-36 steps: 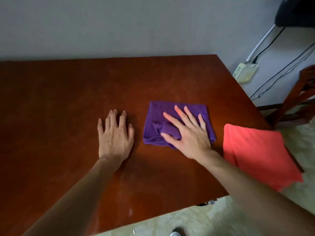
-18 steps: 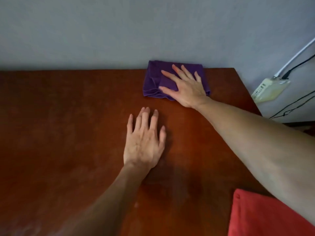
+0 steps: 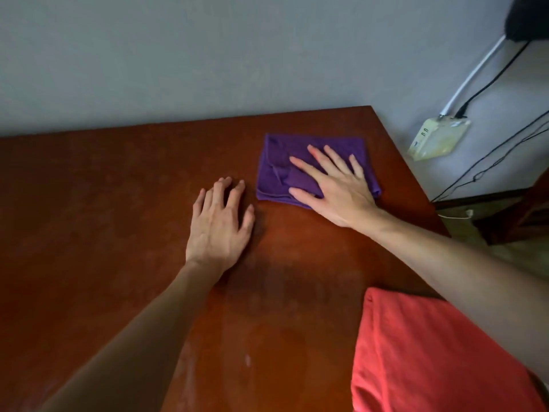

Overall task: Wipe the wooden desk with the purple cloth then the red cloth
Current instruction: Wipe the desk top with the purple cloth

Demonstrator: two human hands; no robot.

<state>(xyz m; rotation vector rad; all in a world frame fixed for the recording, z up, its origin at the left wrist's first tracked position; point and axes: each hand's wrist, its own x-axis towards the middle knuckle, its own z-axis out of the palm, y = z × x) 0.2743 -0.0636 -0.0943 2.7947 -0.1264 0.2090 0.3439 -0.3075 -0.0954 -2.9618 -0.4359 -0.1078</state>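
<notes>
A folded purple cloth [image 3: 276,165] lies on the reddish-brown wooden desk [image 3: 104,218], near its far right corner. My right hand [image 3: 335,188] presses flat on the cloth's right half with fingers spread, arm reaching in from the lower right. My left hand [image 3: 219,227] rests palm down on the bare wood just left of the cloth, fingers slightly apart, holding nothing. A folded red cloth [image 3: 430,358] sits at the desk's near right corner, partly under my right forearm.
A grey wall runs along the desk's far edge. Beyond the right edge a white power strip [image 3: 436,138] hangs on the wall with black cables [image 3: 487,168], and dark wooden furniture [image 3: 523,215] stands on the floor.
My right hand pushed the purple cloth out to the desk's far edge, then drew it back toward me. The left hand stayed flat on the wood.
</notes>
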